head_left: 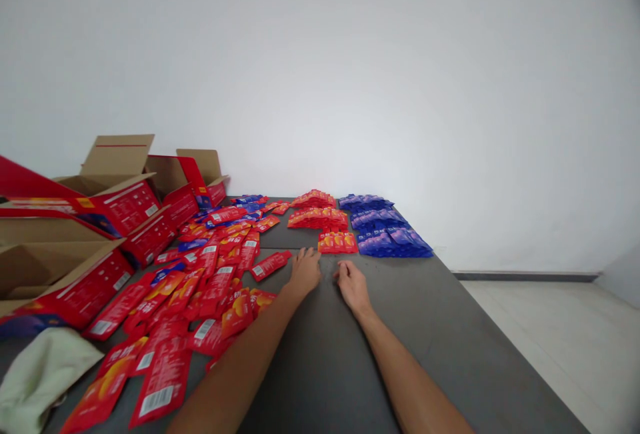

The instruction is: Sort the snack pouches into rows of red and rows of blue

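We have both bare hands on or just above the dark tabletop, on our side of the short row of red packets, which serves as our landmark. That row lies flat, its orange fruit pictures facing up. Our left hand is at the row's near left corner, palm down; its fingers reach forward, slightly apart, and we cannot tell whether their tips touch the row. Our right hand is just in front of the row, fingers curled inward with the thumb close to them; we cannot tell whether they meet or pinch anything.

Directly behind the row we see two overlapping red stacks. Just to its right, and running back beyond it, are three blue stacks. To the row's left, beside our left hand, one lone red packet lies at a slant, barcode up. Farther left of the row spreads a loose heap, mostly red with some blue packets. Well left of the row, past the heap, stand open cardboard boxes, and a pale cloth lies crumpled nearer to us.
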`<state>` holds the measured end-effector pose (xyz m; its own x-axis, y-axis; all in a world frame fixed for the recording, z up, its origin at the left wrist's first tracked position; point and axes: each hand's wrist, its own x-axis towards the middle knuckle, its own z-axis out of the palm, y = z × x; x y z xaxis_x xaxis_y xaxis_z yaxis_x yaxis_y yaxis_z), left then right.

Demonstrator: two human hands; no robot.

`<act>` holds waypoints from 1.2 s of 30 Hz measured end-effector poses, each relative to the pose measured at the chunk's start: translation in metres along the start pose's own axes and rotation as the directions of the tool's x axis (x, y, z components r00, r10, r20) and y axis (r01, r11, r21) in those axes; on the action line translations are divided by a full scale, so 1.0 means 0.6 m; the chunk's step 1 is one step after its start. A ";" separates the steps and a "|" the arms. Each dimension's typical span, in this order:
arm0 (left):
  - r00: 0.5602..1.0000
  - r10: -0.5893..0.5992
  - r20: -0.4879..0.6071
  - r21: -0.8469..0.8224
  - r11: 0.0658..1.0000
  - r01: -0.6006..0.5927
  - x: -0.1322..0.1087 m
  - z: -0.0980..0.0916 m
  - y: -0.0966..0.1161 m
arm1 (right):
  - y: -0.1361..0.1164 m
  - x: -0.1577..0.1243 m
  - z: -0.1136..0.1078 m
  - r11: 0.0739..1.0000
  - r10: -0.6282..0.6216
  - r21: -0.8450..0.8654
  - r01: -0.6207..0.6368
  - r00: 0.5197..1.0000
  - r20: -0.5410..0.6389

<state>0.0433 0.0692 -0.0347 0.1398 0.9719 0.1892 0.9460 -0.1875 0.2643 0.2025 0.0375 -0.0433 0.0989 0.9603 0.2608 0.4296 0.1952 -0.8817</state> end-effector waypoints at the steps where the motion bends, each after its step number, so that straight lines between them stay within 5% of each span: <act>1: 1.000 -0.026 -0.008 0.018 0.999 0.027 -0.009 -0.004 -0.007 | -0.001 -0.001 0.000 1.000 -0.002 0.003 0.002 1.000 0.004; 11: 0.911 -0.382 -0.154 0.158 0.901 0.405 -0.066 -0.047 -0.072 | -0.009 -0.006 0.001 0.999 -0.029 -0.015 0.030 0.999 0.035; 23: 0.980 -0.182 -0.082 -0.043 0.983 0.179 -0.079 -0.043 -0.033 | -0.019 -0.010 0.002 0.999 -0.039 -0.025 0.040 0.997 0.064; 28: 0.982 -0.134 -0.133 -0.212 0.972 0.104 -0.077 -0.060 -0.016 | -0.023 -0.014 0.004 0.997 -0.061 -0.033 0.063 0.997 0.054; 33: 0.964 -0.186 -0.188 -0.546 0.836 0.055 -0.076 -0.056 0.001 | -0.037 -0.021 0.012 0.993 -0.068 0.099 0.062 0.996 0.061; 36: 0.975 -0.202 -0.090 -0.739 0.670 0.070 -0.077 -0.043 0.008 | -0.045 -0.025 0.015 0.980 -0.057 0.196 0.039 0.995 0.088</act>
<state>0.0336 0.0195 -0.0176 -0.0816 0.9728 0.2166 0.4271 -0.1622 0.8895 0.1812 0.0198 -0.0268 -0.0049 0.9613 0.2755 0.2493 0.2680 -0.9306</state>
